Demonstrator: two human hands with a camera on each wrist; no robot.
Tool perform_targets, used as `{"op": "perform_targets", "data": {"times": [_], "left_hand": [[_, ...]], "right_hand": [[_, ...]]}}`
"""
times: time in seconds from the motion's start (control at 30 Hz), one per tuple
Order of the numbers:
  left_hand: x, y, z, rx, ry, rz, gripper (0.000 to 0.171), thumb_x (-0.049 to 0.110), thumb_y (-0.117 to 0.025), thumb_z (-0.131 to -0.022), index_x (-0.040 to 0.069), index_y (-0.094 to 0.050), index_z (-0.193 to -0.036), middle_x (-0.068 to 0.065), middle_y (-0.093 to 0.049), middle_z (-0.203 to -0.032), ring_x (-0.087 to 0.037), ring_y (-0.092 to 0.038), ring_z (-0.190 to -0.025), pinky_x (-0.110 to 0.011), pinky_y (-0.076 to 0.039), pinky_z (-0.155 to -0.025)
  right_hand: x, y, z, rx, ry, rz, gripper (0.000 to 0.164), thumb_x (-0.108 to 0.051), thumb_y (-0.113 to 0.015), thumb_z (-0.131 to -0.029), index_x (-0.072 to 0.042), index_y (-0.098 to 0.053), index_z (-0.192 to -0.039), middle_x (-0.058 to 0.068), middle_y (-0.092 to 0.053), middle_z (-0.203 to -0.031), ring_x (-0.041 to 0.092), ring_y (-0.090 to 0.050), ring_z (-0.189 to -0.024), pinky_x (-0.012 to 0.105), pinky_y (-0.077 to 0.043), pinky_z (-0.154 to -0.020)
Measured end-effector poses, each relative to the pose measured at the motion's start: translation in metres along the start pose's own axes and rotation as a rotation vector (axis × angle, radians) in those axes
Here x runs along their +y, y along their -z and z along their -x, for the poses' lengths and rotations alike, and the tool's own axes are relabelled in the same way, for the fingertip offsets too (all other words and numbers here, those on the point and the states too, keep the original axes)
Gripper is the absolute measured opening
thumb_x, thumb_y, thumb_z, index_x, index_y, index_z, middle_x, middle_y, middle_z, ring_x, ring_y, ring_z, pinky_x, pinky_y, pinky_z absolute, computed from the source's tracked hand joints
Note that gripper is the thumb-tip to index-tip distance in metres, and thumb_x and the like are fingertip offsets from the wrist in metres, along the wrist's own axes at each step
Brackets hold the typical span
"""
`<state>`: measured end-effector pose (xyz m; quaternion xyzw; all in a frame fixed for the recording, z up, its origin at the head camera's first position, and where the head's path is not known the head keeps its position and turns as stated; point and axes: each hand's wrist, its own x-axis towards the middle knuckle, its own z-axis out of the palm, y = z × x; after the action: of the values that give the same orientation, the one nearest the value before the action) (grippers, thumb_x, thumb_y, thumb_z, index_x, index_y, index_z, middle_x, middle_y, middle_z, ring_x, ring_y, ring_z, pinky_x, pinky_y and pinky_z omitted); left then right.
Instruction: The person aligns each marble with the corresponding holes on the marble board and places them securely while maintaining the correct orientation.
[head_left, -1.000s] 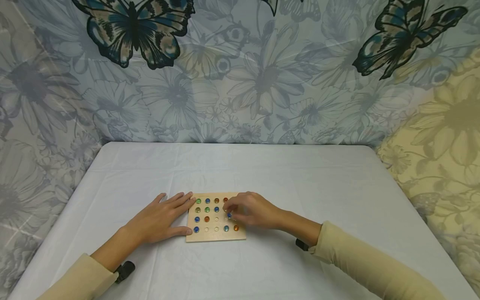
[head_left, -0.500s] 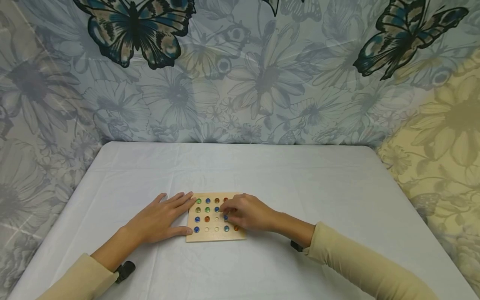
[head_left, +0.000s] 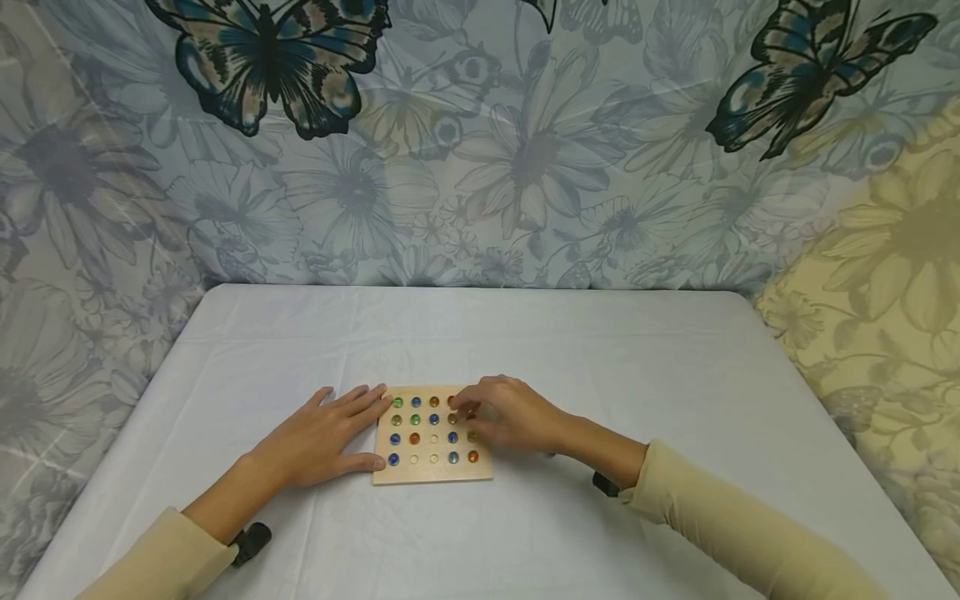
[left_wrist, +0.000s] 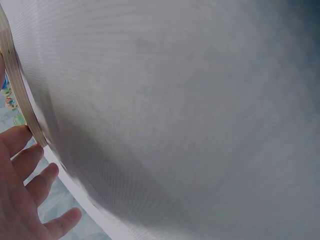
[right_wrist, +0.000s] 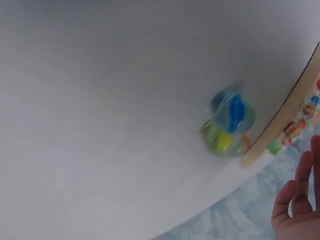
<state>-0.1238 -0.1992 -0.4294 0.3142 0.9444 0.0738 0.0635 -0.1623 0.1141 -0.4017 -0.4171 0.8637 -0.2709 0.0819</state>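
Note:
A square wooden board [head_left: 405, 473] with rows of round hollows lies on the white cloth, most hollows filled with coloured glass marbles. My left hand [head_left: 322, 437] lies along its left side, fingers spread straight, fingertips and thumb at the edge. Over the board's upper right part is my right hand [head_left: 513, 415], thumb and forefinger a little apart, no marble seen between them. Just left of and below its fingertips a blue marble [head_left: 453, 437] sits in a third-row hollow. In the right wrist view, the right hand's other fingers [right_wrist: 300, 192] are loosely bent.
Beside the board, under the right wrist, lie a blurred blue-streaked marble [right_wrist: 236, 115] and a yellow-streaked marble [right_wrist: 222, 141]. Three bare hollows show in the lower rows. The white-covered table [head_left: 600, 350] meets a flower-and-butterfly cloth [head_left: 480, 167] at the back.
My right hand has moved slightly left, let go of the blue marble in the third-row hollow, and drawn back up and right. The left hand has stayed still.

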Motion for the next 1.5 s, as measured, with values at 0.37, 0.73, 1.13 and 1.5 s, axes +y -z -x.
{"op": "perform_targets", "data": {"times": [0.37,0.73,1.13,1.5], "left_hand": [[0.001,0.002,0.000,-0.013,0.002,0.005,0.086,0.073,-0.043,-0.092,0.014,-0.038,-0.155,-0.007,-0.035,-0.159,-0.031,-0.036,-0.144,-0.066,-0.028,-0.109],[0.003,0.005,0.001,-0.013,-0.003,0.000,0.085,0.071,-0.046,-0.093,0.013,-0.038,-0.155,-0.007,-0.035,-0.159,-0.031,-0.036,-0.144,-0.066,-0.029,-0.109],[0.003,0.005,0.001,-0.010,-0.003,-0.007,0.085,0.072,-0.045,-0.093,0.013,-0.039,-0.155,-0.007,-0.035,-0.159,-0.031,-0.036,-0.144,-0.066,-0.029,-0.108],[0.002,0.003,0.000,-0.012,-0.001,-0.009,0.086,0.073,-0.043,-0.092,0.014,-0.039,-0.155,-0.007,-0.035,-0.159,-0.031,-0.036,-0.144,-0.066,-0.029,-0.108]], "right_hand": [[0.031,0.022,0.032,0.009,-0.070,-0.006,0.030,-0.004,-0.076,-0.086,-0.006,-0.070,-0.115,-0.003,-0.073,-0.103,0.014,-0.066,-0.096,0.039,-0.054,-0.087],[0.051,0.024,0.059,-0.041,-0.117,-0.040,0.029,-0.007,-0.077,-0.086,-0.009,-0.071,-0.114,-0.006,-0.072,-0.102,0.009,-0.065,-0.096,0.037,-0.054,-0.088],[0.055,0.022,0.064,-0.078,-0.121,-0.053,0.027,-0.006,-0.077,-0.086,-0.011,-0.071,-0.112,-0.010,-0.071,-0.099,0.009,-0.066,-0.094,0.034,-0.054,-0.087],[0.052,0.021,0.061,-0.074,-0.099,-0.062,0.026,-0.004,-0.076,-0.086,-0.011,-0.071,-0.111,-0.009,-0.071,-0.099,0.008,-0.066,-0.095,0.032,-0.054,-0.087]]}}
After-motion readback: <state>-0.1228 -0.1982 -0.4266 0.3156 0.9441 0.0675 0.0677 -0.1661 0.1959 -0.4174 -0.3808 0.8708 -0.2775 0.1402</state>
